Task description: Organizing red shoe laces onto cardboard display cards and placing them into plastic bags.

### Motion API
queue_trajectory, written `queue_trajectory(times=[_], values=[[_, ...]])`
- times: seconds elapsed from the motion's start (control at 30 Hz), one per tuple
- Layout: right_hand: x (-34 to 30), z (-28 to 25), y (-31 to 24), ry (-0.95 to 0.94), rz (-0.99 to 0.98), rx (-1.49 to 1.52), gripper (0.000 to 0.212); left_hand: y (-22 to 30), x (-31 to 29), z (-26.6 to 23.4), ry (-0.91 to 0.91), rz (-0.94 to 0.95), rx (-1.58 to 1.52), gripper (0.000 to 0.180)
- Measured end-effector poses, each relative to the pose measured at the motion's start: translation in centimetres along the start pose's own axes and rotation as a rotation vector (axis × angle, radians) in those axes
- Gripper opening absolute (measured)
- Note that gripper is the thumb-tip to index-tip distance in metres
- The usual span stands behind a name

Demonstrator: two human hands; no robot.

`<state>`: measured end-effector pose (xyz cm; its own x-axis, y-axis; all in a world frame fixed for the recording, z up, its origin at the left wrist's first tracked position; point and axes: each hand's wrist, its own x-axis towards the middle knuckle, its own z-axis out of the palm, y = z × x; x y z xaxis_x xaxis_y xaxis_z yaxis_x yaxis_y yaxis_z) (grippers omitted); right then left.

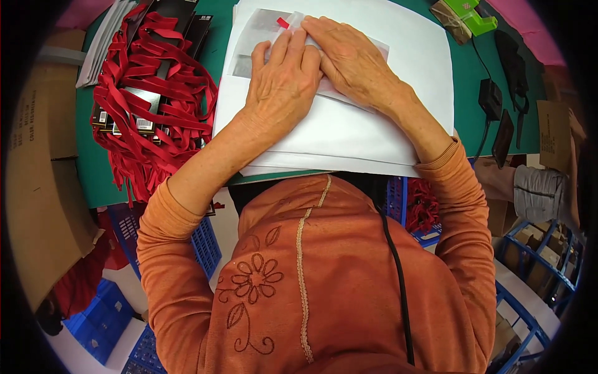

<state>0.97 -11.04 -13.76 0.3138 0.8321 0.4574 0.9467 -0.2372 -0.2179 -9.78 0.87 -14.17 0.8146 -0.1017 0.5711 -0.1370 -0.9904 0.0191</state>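
A translucent plastic bag [253,38] lies on a stack of large white sheets [398,134], with a small red tab [283,23] showing through near its top. My left hand [285,81] has its fingers bent onto the bag, gripping near its upper edge. Beside it, my right hand [355,59] presses its closed fingers on the same edge, the fingertips close to those of the left. What sits inside the bag is mostly covered by both hands.
A heap of red ribbon straps [156,81] with dark tagged cards lies at left on the green table [87,181]. Folded white sheets [103,43] lie behind it. At right are a green tape dispenser [476,23], a black adapter [490,100] and a phone [503,138]. Blue crates [99,321] stand below.
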Motion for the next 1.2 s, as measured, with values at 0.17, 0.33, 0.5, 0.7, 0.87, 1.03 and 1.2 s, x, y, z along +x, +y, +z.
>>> queue_trajectory(times=[0.17,0.33,0.5,0.7,0.87,1.03,1.2], values=[[1.0,0.1,0.9,-0.077,-0.006,0.099,0.039,0.2,-0.1,0.0,-0.064,-0.05,0.024,0.032],[1.8,1.1,2.4,-0.048,-0.041,0.124,0.041,0.0,-0.3,0.1,-0.094,-0.053,0.059,0.043],[2.8,0.2,5.8,-0.176,0.165,0.676,0.046,-0.3,-0.6,0.3,-0.119,-0.023,0.075,0.048],[2.4,-5.2,1.9,-0.31,0.546,0.529,0.044,-0.1,-0.3,-0.5,-0.169,-0.036,0.074,0.052],[-0.7,-1.9,-0.3,-0.023,0.268,-0.06,0.036,0.1,-0.3,-0.8,-0.168,-0.024,0.047,0.054],[-2.2,0.5,-0.2,0.053,0.153,-0.276,0.049,-0.3,-1.0,-0.4,-0.136,-0.011,0.031,0.054],[-2.7,0.5,0.2,-0.014,0.166,-0.305,0.059,-1.4,-0.3,-1.1,-0.011,-0.048,-0.177,0.053]])
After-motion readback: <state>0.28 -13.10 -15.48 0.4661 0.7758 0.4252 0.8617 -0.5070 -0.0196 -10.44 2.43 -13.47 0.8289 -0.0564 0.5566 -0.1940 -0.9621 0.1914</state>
